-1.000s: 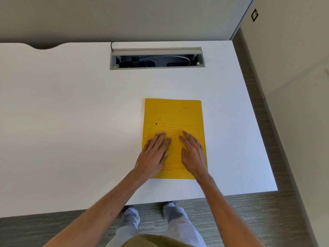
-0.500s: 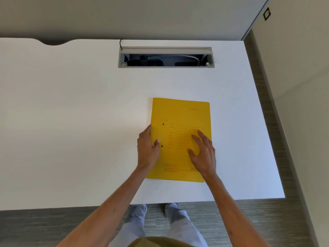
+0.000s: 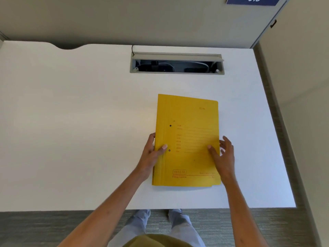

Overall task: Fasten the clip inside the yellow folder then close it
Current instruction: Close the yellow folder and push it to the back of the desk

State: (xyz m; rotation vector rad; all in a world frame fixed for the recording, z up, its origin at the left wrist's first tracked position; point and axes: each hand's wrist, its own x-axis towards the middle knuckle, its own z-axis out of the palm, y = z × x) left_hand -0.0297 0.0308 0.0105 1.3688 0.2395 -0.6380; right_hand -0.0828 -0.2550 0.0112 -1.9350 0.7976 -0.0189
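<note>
Closed yellow folder point(image 3: 188, 139) flat on white counter point(image 3: 71, 122). Left hand point(image 3: 151, 157) pinches spine edge; right hand point(image 3: 222, 154), fingers spread, touches opposite edge.

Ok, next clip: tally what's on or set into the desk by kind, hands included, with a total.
Yellow folder, closed, flat on the white desk: 1
Hands on the folder, left hand at its spine edge, right hand at its open edge: 2
Cable tray set into the desk, lid up: 1
Total: 4
</note>
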